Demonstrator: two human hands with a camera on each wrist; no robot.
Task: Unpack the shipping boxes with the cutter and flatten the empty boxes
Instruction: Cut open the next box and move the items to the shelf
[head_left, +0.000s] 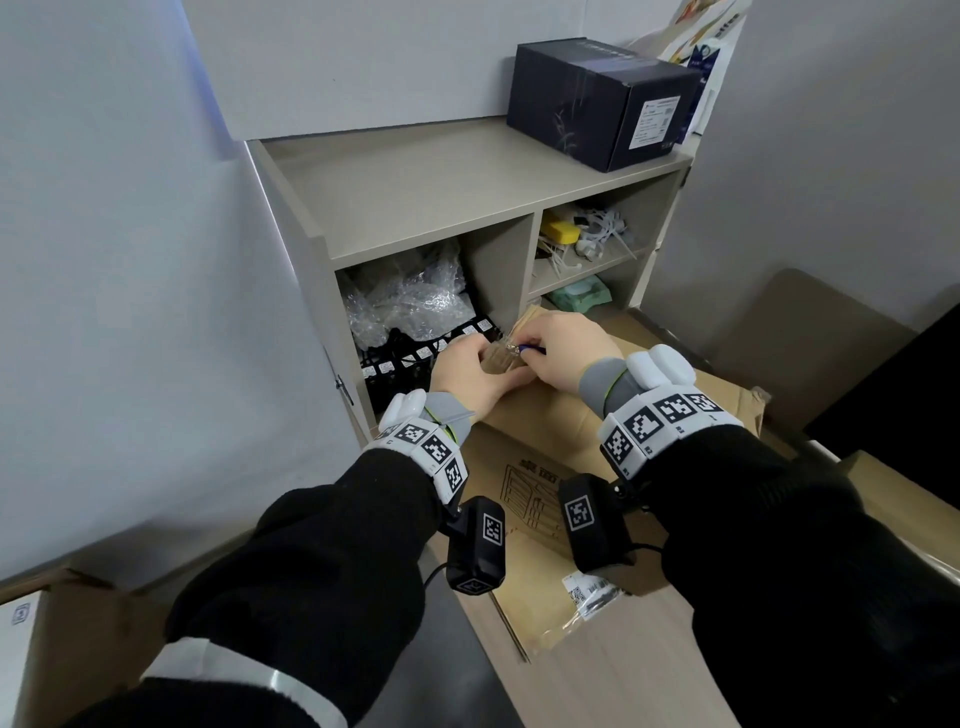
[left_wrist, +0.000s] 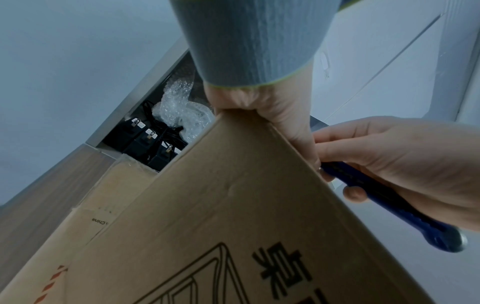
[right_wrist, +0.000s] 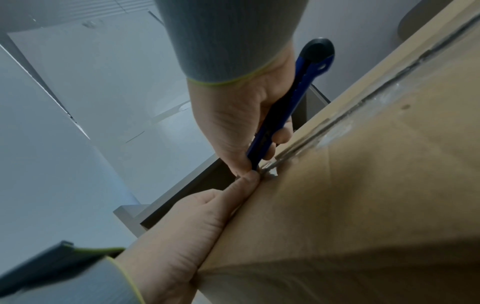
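A brown cardboard box (head_left: 545, 431) with printed line art lies on the desk in front of the shelf unit. At its far corner my left hand (head_left: 467, 366) grips the box's edge, thumb lying along the cardboard (right_wrist: 244, 185). My right hand (head_left: 553, 353) holds a blue cutter (right_wrist: 291, 98) in a fist, tip down at the clear-taped seam (right_wrist: 337, 127) right beside the left thumb. The left wrist view shows the same box (left_wrist: 233, 205) from below, with the cutter's blue handle (left_wrist: 389, 205) in the right hand (left_wrist: 402, 156). The blade itself is hidden.
A grey shelf unit (head_left: 415, 208) stands behind the box; it holds bubble wrap (head_left: 410, 301), black adapters (head_left: 410, 364), cable ties and a dark box (head_left: 597, 104) on top. More cardboard boxes sit at lower left (head_left: 62, 623) and right (head_left: 893, 499). A chair back (head_left: 810, 332) is at right.
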